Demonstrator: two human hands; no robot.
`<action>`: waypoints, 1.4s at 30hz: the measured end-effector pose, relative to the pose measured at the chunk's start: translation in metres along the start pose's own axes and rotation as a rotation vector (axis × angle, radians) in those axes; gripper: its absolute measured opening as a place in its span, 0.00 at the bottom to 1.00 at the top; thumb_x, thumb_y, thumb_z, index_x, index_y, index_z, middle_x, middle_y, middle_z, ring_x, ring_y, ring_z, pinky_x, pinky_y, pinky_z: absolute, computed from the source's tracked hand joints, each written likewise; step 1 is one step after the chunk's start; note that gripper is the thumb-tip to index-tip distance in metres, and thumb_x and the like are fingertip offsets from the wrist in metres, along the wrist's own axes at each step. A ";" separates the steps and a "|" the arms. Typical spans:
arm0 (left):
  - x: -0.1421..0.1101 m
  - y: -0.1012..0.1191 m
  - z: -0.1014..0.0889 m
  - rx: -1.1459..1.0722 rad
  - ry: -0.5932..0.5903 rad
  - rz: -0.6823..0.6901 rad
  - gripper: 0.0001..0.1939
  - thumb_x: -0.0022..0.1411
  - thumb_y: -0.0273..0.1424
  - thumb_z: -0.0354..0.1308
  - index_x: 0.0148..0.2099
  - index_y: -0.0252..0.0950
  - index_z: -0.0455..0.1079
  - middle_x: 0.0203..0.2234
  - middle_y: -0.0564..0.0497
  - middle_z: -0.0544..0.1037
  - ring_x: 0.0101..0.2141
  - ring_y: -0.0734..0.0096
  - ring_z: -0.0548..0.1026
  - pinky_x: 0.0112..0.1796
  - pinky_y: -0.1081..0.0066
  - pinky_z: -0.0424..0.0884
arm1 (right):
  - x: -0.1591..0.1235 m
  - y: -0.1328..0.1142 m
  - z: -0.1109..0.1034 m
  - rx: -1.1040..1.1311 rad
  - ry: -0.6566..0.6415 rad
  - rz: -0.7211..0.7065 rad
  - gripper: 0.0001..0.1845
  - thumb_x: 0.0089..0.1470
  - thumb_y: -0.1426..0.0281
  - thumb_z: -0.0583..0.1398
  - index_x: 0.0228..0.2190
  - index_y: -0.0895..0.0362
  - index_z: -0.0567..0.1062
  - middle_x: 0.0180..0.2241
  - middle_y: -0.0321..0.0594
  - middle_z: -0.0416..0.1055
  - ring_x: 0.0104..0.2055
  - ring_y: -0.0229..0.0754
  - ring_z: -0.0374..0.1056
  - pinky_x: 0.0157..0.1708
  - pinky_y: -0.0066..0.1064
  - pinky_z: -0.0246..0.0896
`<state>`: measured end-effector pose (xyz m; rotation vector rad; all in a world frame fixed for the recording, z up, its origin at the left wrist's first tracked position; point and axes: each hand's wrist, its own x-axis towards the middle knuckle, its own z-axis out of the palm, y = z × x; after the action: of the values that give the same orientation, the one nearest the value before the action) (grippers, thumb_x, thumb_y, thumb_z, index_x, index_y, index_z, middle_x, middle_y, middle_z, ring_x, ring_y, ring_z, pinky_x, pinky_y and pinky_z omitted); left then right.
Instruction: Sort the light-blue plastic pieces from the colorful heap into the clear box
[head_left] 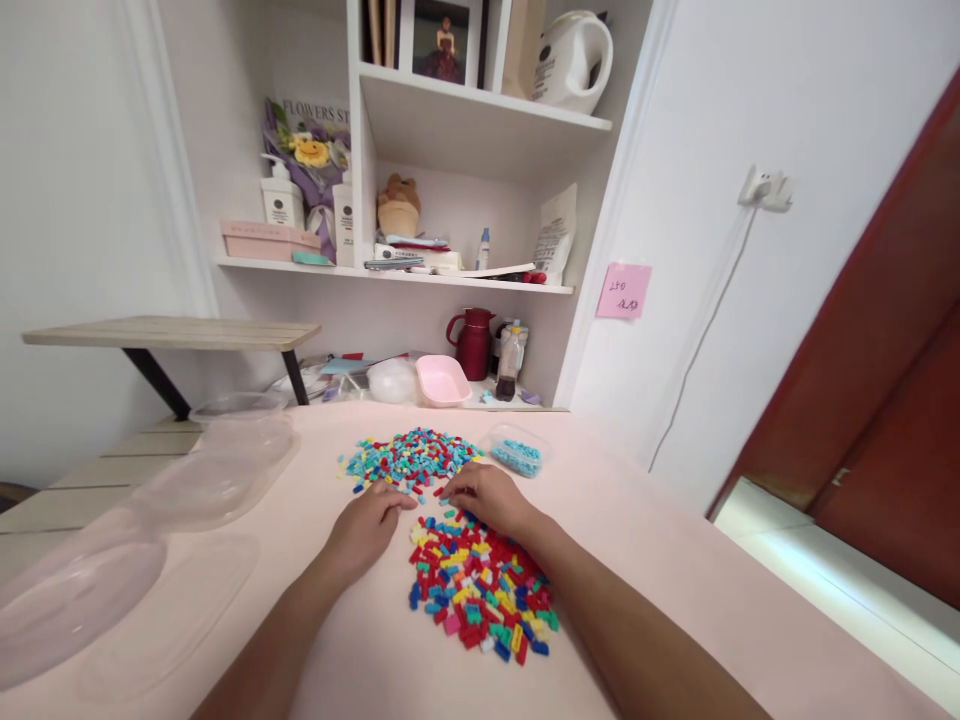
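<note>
A far pile of small toy building bricks (pixel 416 455) and a near pile of mostly larger bricks (pixel 480 590), in red, yellow, blue, green and teal, lie on the pink tabletop. My left hand (pixel 365 530) rests left of the gap between the piles, index finger stretched out toward a few loose bricks and thumb apart from it. Over the back of the near pile, my right hand (pixel 487 495) has its fingers bent down and drawn together among loose bricks; whatever is between the fingertips is too small to make out. A clear plastic box (pixel 517 455) of light-blue bricks stands behind it.
Clear plastic containers (pixel 210 485) and lids (pixel 169 610) line the left side. At the back stand a pink tray (pixel 442 380), a red jug (pixel 474 345) and a bottle (pixel 510 362), below white shelves (pixel 480 100). A wooden stand (pixel 172 332) is at left.
</note>
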<state>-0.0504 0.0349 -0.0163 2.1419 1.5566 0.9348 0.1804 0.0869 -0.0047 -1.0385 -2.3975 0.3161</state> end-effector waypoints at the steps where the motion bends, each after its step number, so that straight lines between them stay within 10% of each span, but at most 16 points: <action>1: 0.000 0.001 0.000 0.001 0.001 -0.001 0.18 0.60 0.27 0.45 0.41 0.44 0.76 0.38 0.51 0.76 0.41 0.67 0.73 0.45 0.68 0.67 | 0.000 0.000 0.000 -0.002 -0.004 0.000 0.09 0.52 0.69 0.61 0.36 0.49 0.80 0.36 0.35 0.76 0.40 0.40 0.70 0.41 0.29 0.61; 12: 0.002 -0.005 0.002 0.014 0.013 0.005 0.17 0.60 0.29 0.46 0.39 0.44 0.77 0.37 0.52 0.76 0.41 0.67 0.74 0.45 0.68 0.67 | 0.000 -0.005 -0.004 -0.087 0.043 -0.012 0.07 0.52 0.70 0.61 0.33 0.49 0.79 0.36 0.34 0.75 0.40 0.39 0.70 0.39 0.28 0.60; 25: 0.004 -0.004 0.002 0.017 0.009 -0.001 0.18 0.60 0.27 0.45 0.39 0.42 0.76 0.38 0.51 0.76 0.42 0.67 0.74 0.45 0.67 0.68 | -0.025 0.060 -0.061 -0.117 0.726 0.397 0.12 0.54 0.67 0.55 0.39 0.54 0.76 0.39 0.44 0.70 0.33 0.42 0.68 0.33 0.34 0.61; 42: 0.000 0.002 0.000 0.063 0.004 -0.012 0.19 0.61 0.26 0.45 0.43 0.44 0.76 0.37 0.52 0.76 0.41 0.69 0.73 0.44 0.71 0.67 | -0.001 -0.002 0.009 -0.049 0.113 -0.168 0.16 0.56 0.78 0.53 0.41 0.54 0.77 0.41 0.43 0.72 0.44 0.43 0.66 0.45 0.34 0.61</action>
<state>-0.0491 0.0340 -0.0157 2.1723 1.6192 0.8987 0.1745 0.0847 -0.0115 -0.8448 -2.3812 0.1366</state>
